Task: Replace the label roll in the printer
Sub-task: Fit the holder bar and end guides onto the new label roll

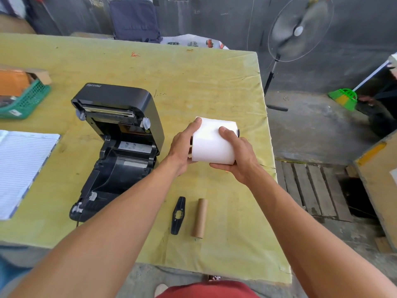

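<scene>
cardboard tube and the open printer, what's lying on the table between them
In the head view, a flat black plastic roll-holder piece lies between the cardboard tube and the open printer, close beside the tube; otherwise bare table.

One view only — a wide-angle camera on the person's head, looking forward and steeply down over both forearms at the worktop (pixel 214 82). It sits close: the arms fill the lower frame, and the printer (pixel 116 147) lies left of centre. The edges bend — floor and a fan (pixel 298 31) show beyond the far right corner.
</scene>
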`<state>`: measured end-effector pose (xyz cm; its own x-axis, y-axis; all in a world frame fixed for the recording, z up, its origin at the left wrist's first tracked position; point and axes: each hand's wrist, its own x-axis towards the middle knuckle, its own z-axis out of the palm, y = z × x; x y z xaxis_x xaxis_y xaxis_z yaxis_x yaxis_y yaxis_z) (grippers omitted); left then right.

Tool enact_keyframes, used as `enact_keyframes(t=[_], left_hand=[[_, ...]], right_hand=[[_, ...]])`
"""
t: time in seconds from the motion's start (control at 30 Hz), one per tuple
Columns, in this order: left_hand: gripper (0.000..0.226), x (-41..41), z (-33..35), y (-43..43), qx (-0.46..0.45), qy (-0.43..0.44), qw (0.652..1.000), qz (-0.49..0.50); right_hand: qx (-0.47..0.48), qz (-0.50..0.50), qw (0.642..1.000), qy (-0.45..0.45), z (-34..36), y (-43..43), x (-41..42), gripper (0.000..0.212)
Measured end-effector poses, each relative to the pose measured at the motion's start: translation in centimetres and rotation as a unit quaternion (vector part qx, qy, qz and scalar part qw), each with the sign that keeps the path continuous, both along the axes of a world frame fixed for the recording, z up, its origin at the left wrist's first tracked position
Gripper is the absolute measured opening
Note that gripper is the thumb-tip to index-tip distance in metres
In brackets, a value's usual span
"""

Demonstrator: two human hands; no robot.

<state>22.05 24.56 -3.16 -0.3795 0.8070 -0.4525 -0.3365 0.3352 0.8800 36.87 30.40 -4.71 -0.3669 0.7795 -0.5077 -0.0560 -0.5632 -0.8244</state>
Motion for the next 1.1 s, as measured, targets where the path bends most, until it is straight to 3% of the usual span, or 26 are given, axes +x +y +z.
enact_keyframes(t=[0.1,0.27,0.33,0.37,0.47,0.57,0.7,0.77,0.8,0.83,0.97,1.03,1.1], left_hand=[[0.06,-1.3,-0.5,-0.1,-0.012,-0.033,0.997,0.065],[0.027,-1.7,-3.4,-1.6,-0.111,0.021,0.983,0.146],[0.017,-1.7,-5.3,-2.8,-0.191,0.142,0.967,0.088],[0.014,-1.5,-6.1,-3.7,-0.239,0.228,0.944,0.017],[0.045,-0.6,-8.4,-6.5,-0.316,0.397,0.841,-0.19],[0.061,0.1,-10.0,-8.1,-0.294,0.466,0.808,-0.21],[0.051,0.5,-10.6,-8.4,-0.271,0.481,0.807,-0.21],[0.022,0.4,-10.7,-8.3,-0.257,0.488,0.809,-0.203],[0.009,0.2,-10.3,-8.1,-0.243,0.482,0.821,-0.185],[0.013,0.0,-9.7,-7.7,-0.227,0.467,0.841,-0.153],[0.024,-1.2,-4.3,-5.3,-0.087,0.306,0.946,0.063],[0.022,-1.7,-1.7,-4.4,-0.004,0.198,0.969,0.148],[0.024,-2.3,-0.3,-4.1,0.049,0.151,0.97,0.186]], right_hand=[[0.005,0.019,1.0,0.008,0.2,0.6,0.1,0.087],[-0.002,0.03,0.999,0.016,0.0,0.8,0.0,0.09],[-0.009,0.033,0.999,0.022,0.0,0.7,0.1,0.09],[-0.01,0.034,0.999,0.023,0.0,0.7,0.2,0.089],[-0.012,0.038,0.999,0.027,-0.1,0.7,0.4,0.088],[-0.01,0.033,0.999,0.036,0.0,0.6,0.6,0.082],[-0.009,0.015,0.999,0.044,0.5,0.4,0.7,0.076],[-0.006,0.011,0.999,0.04,0.6,0.1,0.8,0.075],[-0.005,0.011,0.999,0.036,0.7,0.0,0.9,0.075],[-0.004,0.011,0.999,0.031,0.8,-0.2,0.9,0.076],[0.004,0.006,1.0,0.013,1.2,-1.0,1.0,0.079],[0.005,-0.003,1.0,0.011,1.3,-1.6,0.8,0.079],[0.009,-0.011,1.0,0.008,1.6,-2.2,0.6,0.077]])
